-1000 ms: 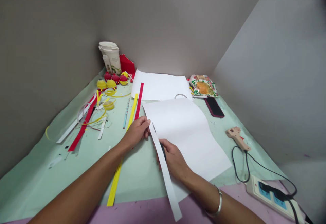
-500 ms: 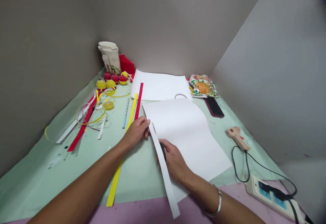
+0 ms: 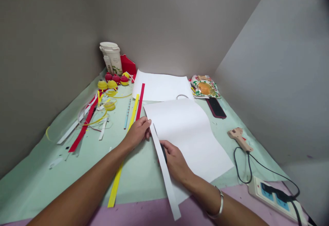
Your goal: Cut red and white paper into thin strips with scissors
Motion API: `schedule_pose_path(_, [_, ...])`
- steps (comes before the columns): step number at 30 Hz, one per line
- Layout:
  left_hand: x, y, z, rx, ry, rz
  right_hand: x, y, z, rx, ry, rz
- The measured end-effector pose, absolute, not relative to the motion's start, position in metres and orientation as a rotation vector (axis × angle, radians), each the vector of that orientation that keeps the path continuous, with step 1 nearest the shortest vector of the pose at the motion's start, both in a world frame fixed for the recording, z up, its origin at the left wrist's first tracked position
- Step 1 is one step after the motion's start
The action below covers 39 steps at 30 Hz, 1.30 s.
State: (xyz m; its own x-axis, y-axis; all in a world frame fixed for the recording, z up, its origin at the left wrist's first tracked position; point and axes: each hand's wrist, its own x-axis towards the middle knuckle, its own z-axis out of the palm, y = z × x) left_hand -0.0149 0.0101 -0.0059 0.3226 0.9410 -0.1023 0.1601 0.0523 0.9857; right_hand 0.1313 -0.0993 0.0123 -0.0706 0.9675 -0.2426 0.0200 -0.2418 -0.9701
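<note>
A large white paper sheet lies before me, its left edge partly cut into a long narrow strip that still joins it near the top. My left hand pinches the sheet at that upper left edge. Around a black handle my right hand is closed; it looks like a pair of scissors, with the blades mostly hidden by the paper and strip. A yellow strip passes under my left wrist, and a red strip lies just beyond that hand.
Another white sheet lies behind. On the left are red and yellow balls, loose strips, a pencil and a white cup. To the right are a phone, a snack packet, a glue gun and a power strip.
Hardly anything differs. My right hand and the black handle have shifted very slightly, while my left hand keeps its hold on the paper.
</note>
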Motion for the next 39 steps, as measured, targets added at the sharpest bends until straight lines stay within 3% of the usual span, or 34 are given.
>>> schedule_pose_path(39, [-0.0147, 0.0106, -0.0079, 1.431, 1.104, 0.857, 0.1309, -0.0995, 0.0117, -1.340, -1.184, 1.394])
